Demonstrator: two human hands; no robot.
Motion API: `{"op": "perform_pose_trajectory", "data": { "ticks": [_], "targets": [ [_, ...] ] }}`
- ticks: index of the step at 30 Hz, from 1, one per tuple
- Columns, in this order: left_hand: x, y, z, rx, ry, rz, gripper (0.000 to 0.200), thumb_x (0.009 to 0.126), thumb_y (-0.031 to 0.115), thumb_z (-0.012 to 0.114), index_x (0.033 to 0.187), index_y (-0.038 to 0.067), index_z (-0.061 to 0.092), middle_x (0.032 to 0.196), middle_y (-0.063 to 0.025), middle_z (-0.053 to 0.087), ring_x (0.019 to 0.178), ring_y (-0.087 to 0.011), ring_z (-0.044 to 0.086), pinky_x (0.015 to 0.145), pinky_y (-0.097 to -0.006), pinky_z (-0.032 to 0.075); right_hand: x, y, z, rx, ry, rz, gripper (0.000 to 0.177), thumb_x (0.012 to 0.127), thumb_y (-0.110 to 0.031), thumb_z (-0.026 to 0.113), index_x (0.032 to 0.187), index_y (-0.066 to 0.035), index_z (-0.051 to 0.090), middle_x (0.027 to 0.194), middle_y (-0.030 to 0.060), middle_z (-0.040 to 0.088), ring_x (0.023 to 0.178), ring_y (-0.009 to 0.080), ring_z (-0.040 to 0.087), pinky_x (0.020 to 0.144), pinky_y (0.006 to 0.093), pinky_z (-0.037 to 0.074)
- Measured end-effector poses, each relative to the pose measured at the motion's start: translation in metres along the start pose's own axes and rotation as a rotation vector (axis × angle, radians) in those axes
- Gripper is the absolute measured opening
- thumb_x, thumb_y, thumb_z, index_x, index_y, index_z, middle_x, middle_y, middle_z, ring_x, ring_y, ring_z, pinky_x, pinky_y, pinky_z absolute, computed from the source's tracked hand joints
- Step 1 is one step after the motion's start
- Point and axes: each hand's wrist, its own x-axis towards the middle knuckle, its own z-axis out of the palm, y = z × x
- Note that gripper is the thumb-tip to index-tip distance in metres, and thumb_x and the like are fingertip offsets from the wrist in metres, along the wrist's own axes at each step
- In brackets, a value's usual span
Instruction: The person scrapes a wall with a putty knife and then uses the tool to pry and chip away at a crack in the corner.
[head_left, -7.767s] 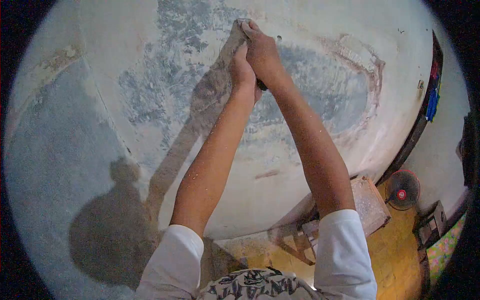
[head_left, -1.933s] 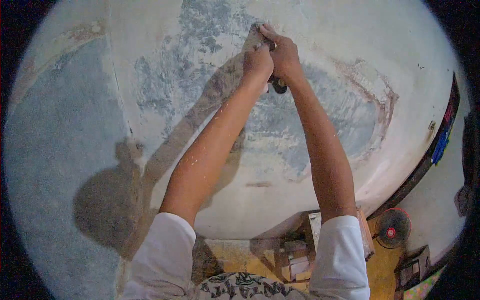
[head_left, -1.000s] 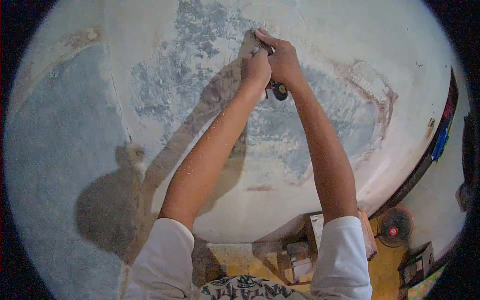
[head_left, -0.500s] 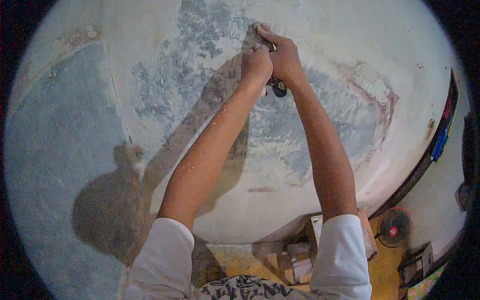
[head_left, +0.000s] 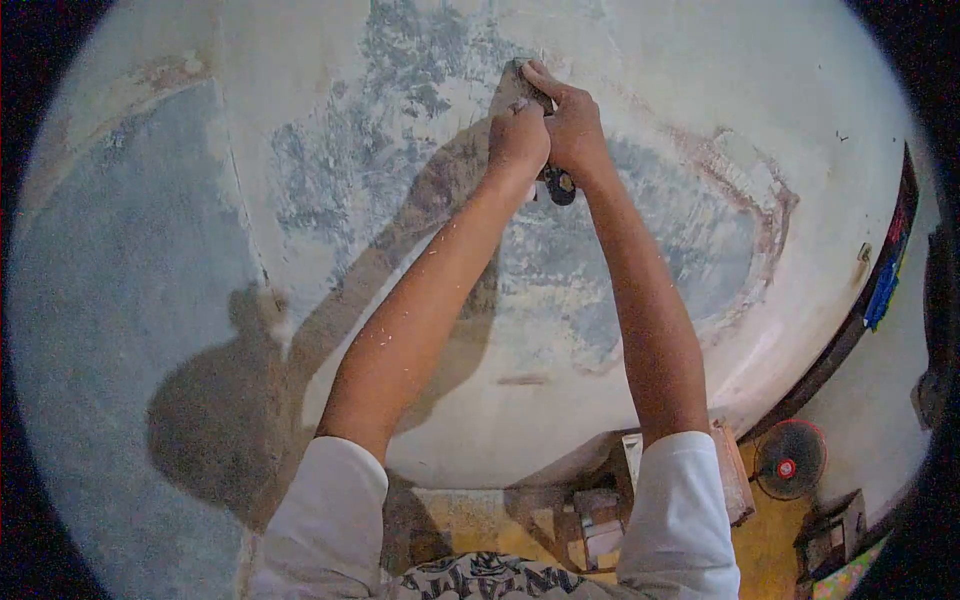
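Both arms reach up to the wall [head_left: 540,400], whose pale coat is broken by worn blue-grey patches. My left hand [head_left: 519,145] and my right hand [head_left: 575,128] are closed together around a scraper. The dark handle end of the scraper [head_left: 561,188] sticks out below my hands. Its flat blade end lies against the wall above them, partly covered by my fingers. My right thumb or finger stretches along the tool near its top. Pale flakes dot my left forearm.
A fan with a red rim [head_left: 789,460] stands at the lower right. Nearby are a wooden box or furniture piece [head_left: 735,475] and a yellowish floor [head_left: 470,520]. Rough, chipped plaster [head_left: 770,210] edges the right patch. My shadow falls on the wall at left.
My hands and the scraper sit slightly lower in view, with the wall's marks shifted a little too. The grip looks the same.
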Motion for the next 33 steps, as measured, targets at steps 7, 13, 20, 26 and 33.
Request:
{"op": "perform_pose_trajectory", "data": {
  "ticks": [7, 13, 20, 26, 33],
  "targets": [
    [0.013, -0.015, 0.012, -0.200, 0.035, -0.081, 0.047, 0.091, 0.028, 0.050, 0.122, -0.006, 0.058, 0.121, -0.0304, 0.061, 0.115, -0.0389, 0.059, 0.092, -0.0453, 0.046, 0.007, 0.008, -0.003, 0.002, -0.020, -0.021, 0.052, 0.080, -0.011, 0.072, 0.130, -0.007, 0.061, 0.137, 0.0153, 0.055, 0.128, 0.0245, 0.053, 0.105, 0.0326, 0.042],
    [-0.004, 0.005, 0.007, -0.227, -0.031, -0.188, 0.047, 0.091, 0.027, 0.049, 0.124, -0.005, 0.058, 0.121, -0.0263, 0.062, 0.114, -0.0373, 0.060, 0.092, -0.0444, 0.046, 0.007, 0.012, -0.002, 0.012, -0.029, -0.004, 0.054, 0.079, -0.011, 0.074, 0.130, -0.006, 0.060, 0.139, 0.0136, 0.054, 0.129, 0.0224, 0.051, 0.106, 0.0324, 0.042],
    [0.020, -0.002, 0.008, -0.110, 0.026, -0.133, 0.046, 0.091, 0.028, 0.048, 0.121, -0.006, 0.058, 0.116, -0.0245, 0.064, 0.111, -0.0375, 0.060, 0.091, -0.0443, 0.046, 0.024, 0.026, 0.010, 0.091, 0.009, -0.084, 0.053, 0.079, -0.011, 0.073, 0.130, -0.005, 0.060, 0.141, 0.0155, 0.052, 0.129, 0.0252, 0.051, 0.105, 0.0324, 0.043],
    [-0.008, -0.001, 0.007, -0.193, 0.044, -0.162, 0.044, 0.092, 0.028, 0.050, 0.117, -0.007, 0.060, 0.113, -0.0213, 0.066, 0.107, -0.0327, 0.062, 0.089, -0.0420, 0.047, -0.002, 0.003, -0.005, 0.036, -0.074, -0.008, 0.052, 0.082, -0.011, 0.068, 0.132, -0.004, 0.057, 0.142, 0.0165, 0.050, 0.131, 0.0262, 0.050, 0.106, 0.0330, 0.041],
    [-0.077, -0.040, -0.007, -0.277, 0.020, -0.022, 0.041, 0.094, 0.027, 0.052, 0.115, -0.007, 0.061, 0.110, -0.0195, 0.067, 0.104, -0.0260, 0.063, 0.084, -0.0395, 0.047, -0.080, 0.005, 0.008, 0.207, -0.040, 0.033, 0.052, 0.085, -0.005, 0.063, 0.136, -0.004, 0.054, 0.144, 0.0173, 0.048, 0.133, 0.0307, 0.047, 0.106, 0.0346, 0.041]
  ]
}}
